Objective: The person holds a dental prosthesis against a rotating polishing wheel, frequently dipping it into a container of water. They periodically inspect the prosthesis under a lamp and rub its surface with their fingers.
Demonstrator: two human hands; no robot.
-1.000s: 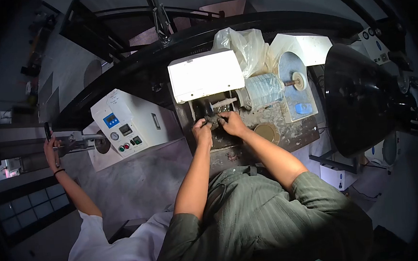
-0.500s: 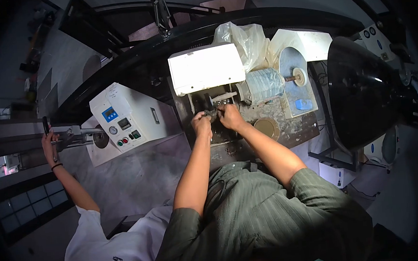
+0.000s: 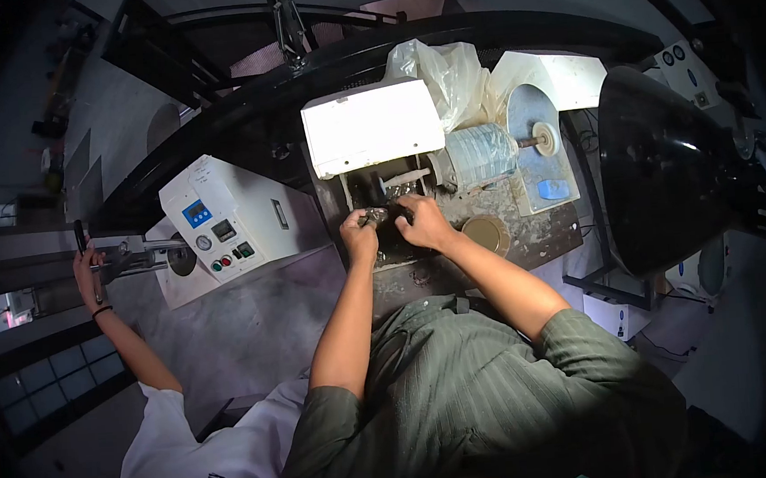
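Note:
My left hand (image 3: 361,239) is closed, thumb and fingers pinching a small shiny grey piece (image 3: 377,214) whose kind is too small to tell. To its right, my right hand (image 3: 424,223) has its fingers curled inward, tips close to the grey piece; what they hold, if anything, is hidden. Just beyond both hands, a pale tapered spindle (image 3: 407,179) sticks out leftward from a motor wrapped in clear plastic (image 3: 479,157). A white hood (image 3: 373,129) covers the space above the spindle.
A round tan dish (image 3: 487,234) lies right of my hands. Farther right are a buffing wheel (image 3: 545,139) and a blue block (image 3: 554,190). A large black lamp shade (image 3: 662,171) hangs at right. Left stand a white control machine (image 3: 226,223) and another person's raised arm (image 3: 133,341).
Both hands have come slightly apart, my left one moving a little left and down. The grey piece now shows between them. The view has shifted slightly.

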